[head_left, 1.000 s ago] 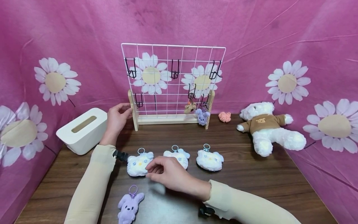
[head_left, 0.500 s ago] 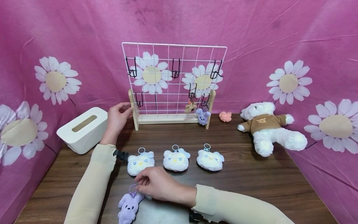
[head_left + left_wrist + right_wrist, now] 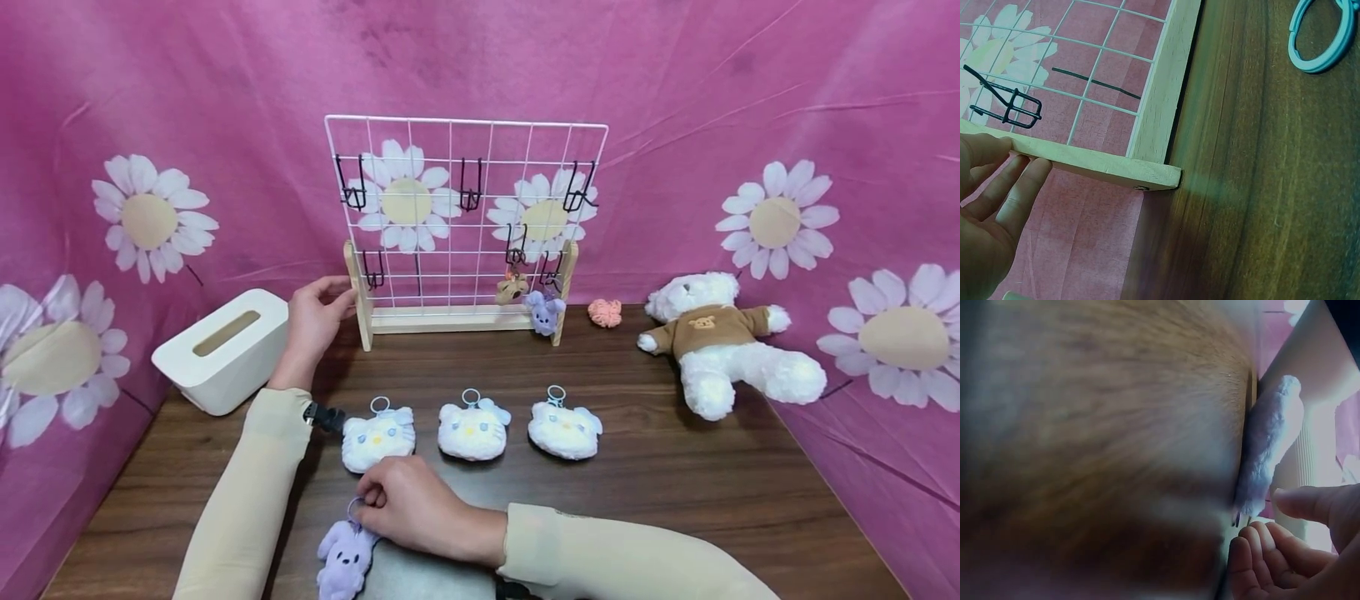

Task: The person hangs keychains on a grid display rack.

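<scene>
My left hand touches the outer side of the left wooden post of a white wire grid rack; in the left wrist view its extended fingers meet the post's edge. My right hand is at the purple ring of a purple plush bunny keychain lying at the front left. In the right wrist view the thumb stands apart from the bent fingers, next to the fluffy bunny. Behind that hand lie three white plush cat keychains in a row, each with a blue ring.
Black hooks are fixed on the grid; a brown plush charm and a smaller purple bunny hang at its lower right. A white tissue box stands left, a pink heart-shaped thing and a white teddy bear lie right.
My right hand has moved left and toward the front, from over the white cat keychains to the purple bunny's ring. The left hand has stayed at the post.
</scene>
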Motion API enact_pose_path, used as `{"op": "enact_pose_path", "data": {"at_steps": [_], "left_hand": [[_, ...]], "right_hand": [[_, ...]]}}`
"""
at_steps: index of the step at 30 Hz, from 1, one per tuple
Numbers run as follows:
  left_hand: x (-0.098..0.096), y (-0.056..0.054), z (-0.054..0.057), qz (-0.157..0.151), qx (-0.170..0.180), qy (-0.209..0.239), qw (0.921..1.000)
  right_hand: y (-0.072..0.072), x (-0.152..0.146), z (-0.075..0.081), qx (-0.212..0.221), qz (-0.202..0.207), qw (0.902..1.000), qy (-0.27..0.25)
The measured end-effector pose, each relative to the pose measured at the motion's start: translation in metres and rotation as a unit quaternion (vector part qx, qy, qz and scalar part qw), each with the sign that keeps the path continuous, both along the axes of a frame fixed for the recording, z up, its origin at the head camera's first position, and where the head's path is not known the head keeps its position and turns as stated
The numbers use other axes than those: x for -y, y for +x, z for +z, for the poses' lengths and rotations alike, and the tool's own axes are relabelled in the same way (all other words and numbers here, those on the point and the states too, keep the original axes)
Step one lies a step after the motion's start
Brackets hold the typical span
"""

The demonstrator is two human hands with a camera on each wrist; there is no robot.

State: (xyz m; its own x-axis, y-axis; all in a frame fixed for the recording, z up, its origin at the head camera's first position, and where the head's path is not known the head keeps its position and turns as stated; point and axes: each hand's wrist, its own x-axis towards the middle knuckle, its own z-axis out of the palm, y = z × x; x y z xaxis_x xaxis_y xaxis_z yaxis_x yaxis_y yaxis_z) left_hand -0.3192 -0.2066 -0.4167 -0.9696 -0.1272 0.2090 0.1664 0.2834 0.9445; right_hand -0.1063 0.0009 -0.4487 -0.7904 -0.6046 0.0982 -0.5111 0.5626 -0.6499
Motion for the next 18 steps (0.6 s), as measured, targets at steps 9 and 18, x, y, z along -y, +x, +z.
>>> {"op": "enact_pose_path", "data": {"at_steps": [9,18], "left_hand": [[0.000,0.000,-0.002,0.004,-0.010,0.004,0.9999],[0.000,-0.001,-0.002,-0.001,-0.010,0.005,0.9999]], "right_hand": [[0.000,0.008,-0.007,-0.045,0.002,0.9980,0.044],[0.001,0.011,0.001,-0.047,0.009,0.9954,0.083]]}}
